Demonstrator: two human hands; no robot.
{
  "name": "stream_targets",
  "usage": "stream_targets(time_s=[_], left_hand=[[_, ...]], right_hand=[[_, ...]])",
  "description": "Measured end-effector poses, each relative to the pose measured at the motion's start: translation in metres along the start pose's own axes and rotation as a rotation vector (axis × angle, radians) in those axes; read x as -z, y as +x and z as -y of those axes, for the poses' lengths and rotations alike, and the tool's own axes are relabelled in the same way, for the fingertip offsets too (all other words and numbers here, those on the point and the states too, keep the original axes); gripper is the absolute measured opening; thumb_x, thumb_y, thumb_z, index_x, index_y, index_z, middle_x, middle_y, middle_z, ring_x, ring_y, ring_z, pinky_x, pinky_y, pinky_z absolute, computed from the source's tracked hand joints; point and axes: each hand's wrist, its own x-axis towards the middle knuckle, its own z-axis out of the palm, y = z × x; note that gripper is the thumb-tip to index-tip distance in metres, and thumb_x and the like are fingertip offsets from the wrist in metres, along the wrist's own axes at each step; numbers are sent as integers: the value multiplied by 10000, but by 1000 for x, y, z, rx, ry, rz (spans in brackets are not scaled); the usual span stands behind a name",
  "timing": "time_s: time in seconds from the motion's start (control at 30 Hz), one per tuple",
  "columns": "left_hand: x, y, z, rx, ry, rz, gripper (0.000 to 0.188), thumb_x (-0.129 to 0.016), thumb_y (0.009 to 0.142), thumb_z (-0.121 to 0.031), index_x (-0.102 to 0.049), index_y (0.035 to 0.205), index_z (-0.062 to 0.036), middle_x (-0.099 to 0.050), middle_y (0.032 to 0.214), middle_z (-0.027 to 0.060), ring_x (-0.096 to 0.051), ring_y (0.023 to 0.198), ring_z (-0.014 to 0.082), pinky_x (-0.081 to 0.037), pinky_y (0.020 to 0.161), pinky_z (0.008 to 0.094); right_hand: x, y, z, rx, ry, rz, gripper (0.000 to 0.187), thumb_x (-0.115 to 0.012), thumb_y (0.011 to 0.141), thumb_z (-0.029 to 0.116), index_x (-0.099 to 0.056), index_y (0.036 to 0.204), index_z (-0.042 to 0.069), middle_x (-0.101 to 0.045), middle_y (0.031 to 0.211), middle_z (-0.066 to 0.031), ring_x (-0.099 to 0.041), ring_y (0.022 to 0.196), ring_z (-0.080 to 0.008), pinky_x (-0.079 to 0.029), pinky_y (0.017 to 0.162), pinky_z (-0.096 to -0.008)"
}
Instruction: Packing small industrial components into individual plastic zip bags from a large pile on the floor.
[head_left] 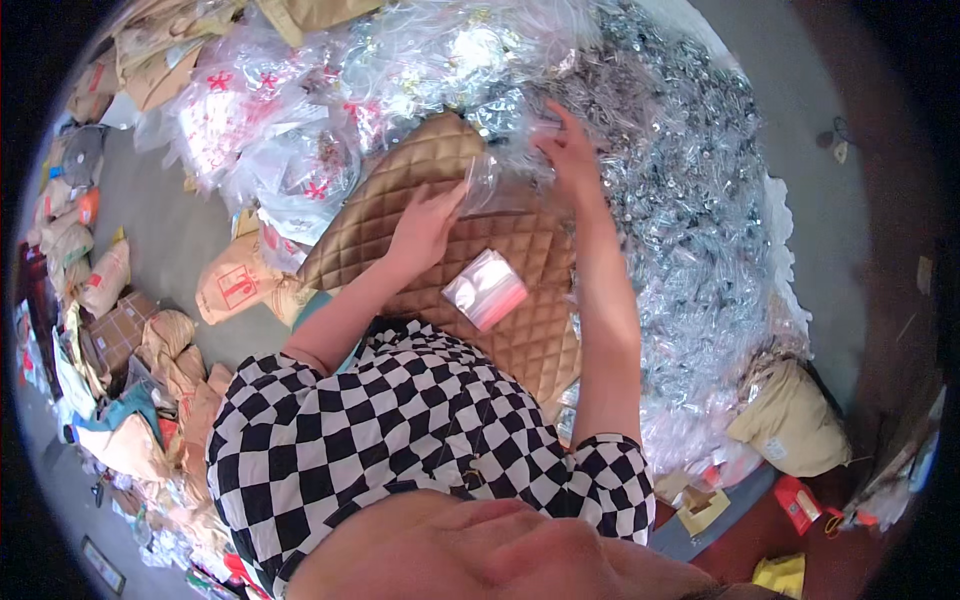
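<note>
At the grip, I find the left hand (425, 228) pinching a clear plastic bag (482, 183) at its fingertips. The right hand (570, 160) has its fingers spread apart near the edge of a heap of clear packets (690, 240); from my remote station I see nothing clamped in it. The bag stands above the upper part of a quilted cover (400, 205), between the two hands.

I judge the step in hand to be bag handling: one hand steadies the film while the other is free at the heap. In my assessment the next move calls for a light pinch and a well-kept bag mouth, since thin film is liable to collapse or cling. Whether the mouth is open I cannot tell.

Materials: the cover is brown, faintly glossy and stitched in diamonds. On it lies a stack of flat bags (485, 288), roughly rectangular, slick, with a pinkish-red edge. The heap is crinkled film showing small, dark, metallic-looking pieces. To the left, larger translucent bags (255, 145) carry red marks.
</note>
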Motion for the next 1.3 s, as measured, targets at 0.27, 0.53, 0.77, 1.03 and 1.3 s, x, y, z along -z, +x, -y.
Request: stream_targets(time_s=[0.27,0.53,0.77,1.03,1.3], left_hand=[[11,-35,33,188,-398,-7,373,-586,856,-88,-629,1218,-164,-647,868,133,-620,781,344,-497,689,415],[10,-1,-1,-147,-472,-88,185,-640,770,-41,-684,950,-53,-602,1103,137,-579,1050,309,-477,886,376],[20,-24,-47,-198,-494,367,399,-630,822,-176,-583,1207,-80,-527,1270,167,-505,1189,326,-432,984,390],[25,-30,-75,-388,-631,495,325,-641,817,-183,-642,1130,-95,-515,1282,163,-468,1220,345,-402,1008,403],[34,-41,-113,-626,-717,624,152,-687,800,-153,-748,939,-143,-504,1307,159,-433,1247,352,-335,1048,408]], right_hand=[[-57,21,17,74,-507,-128,176,-584,880,92,-649,1038,49,-689,940,-177,-670,845,-324,-516,742,-375],[-28,-129,75,-83,-64,-54,180,-607,904,154,-658,1029,37,-672,874,-117,-628,762,-159,-495,726,-294],[-41,-229,115,-148,-990,-167,107,-584,885,145,-643,948,82,-655,989,-181,-644,855,-357,-520,692,-417],[-27,-300,114,-157,-40,-214,205,-602,902,68,-611,1106,60,-686,1024,-72,-656,925,-184,-510,768,-314],[-29,-326,75,-94,255,-617,280,-618,916,66,-558,1187,97,-646,934,15,-572,769,-48,-459,663,-215]])
